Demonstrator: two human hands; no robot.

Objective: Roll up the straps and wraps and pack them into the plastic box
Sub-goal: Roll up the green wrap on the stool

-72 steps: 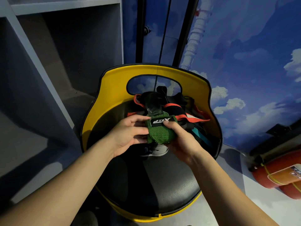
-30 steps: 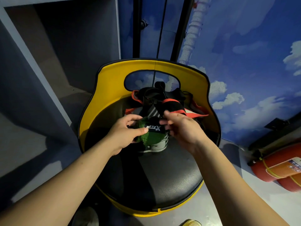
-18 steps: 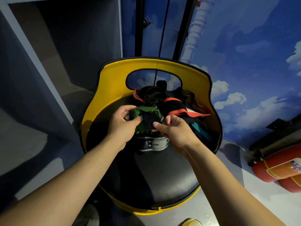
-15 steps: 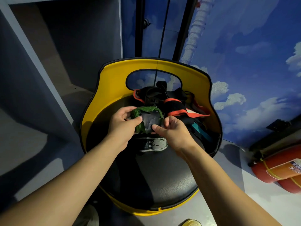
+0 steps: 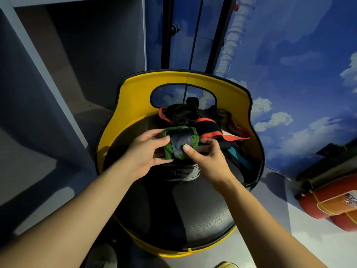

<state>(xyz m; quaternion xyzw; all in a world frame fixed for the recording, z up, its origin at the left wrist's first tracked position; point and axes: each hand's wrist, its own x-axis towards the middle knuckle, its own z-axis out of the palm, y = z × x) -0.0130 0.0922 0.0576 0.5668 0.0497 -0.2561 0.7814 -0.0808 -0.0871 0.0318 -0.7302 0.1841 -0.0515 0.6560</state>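
Seat: I see the black seat cushion (image 5: 185, 213) nearest me.
Left hand (image 5: 144, 154): fingers curled, gripping the green wrap (image 5: 180, 143) at its 9 o'clock edge.
Right hand (image 5: 205, 158): thumb pinching the wrap's dark patch.
Wrap: held above a grey-banded strap (image 5: 186, 172).
Pile: tangled black-and-red straps (image 5: 207, 128) at 12 o'clock, against the yellow backrest (image 5: 135, 101).

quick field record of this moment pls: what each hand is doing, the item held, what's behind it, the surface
left hand: grips the left edge of the green wrap
right hand: thumb presses the wrap's dark patch
behind: pile of straps, black, red and teal
surface: black seat of the yellow chair
plastic box: not in view
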